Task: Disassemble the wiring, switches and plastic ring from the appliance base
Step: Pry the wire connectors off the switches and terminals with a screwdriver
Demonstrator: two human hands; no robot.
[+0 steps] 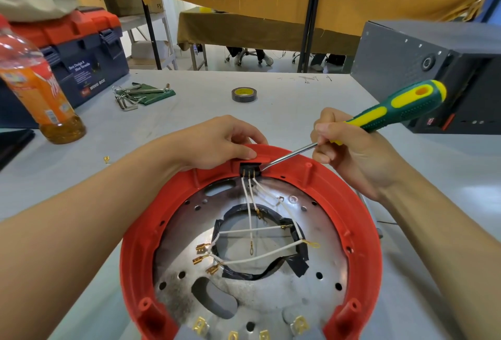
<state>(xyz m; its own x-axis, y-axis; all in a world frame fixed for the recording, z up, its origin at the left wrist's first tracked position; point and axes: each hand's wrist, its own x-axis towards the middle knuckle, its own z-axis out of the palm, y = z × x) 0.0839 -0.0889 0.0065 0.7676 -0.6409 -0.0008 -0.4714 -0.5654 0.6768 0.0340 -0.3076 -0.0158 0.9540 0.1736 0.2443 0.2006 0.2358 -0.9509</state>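
bottle (35, 87) left, grey box (433, 68) right, tabletop (284, 112) open between

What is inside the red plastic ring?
Inside the red plastic ring lies a metal plate with holes, white wires from a black switch, and black tape round a central opening. Anything beneath the plate is hidden.
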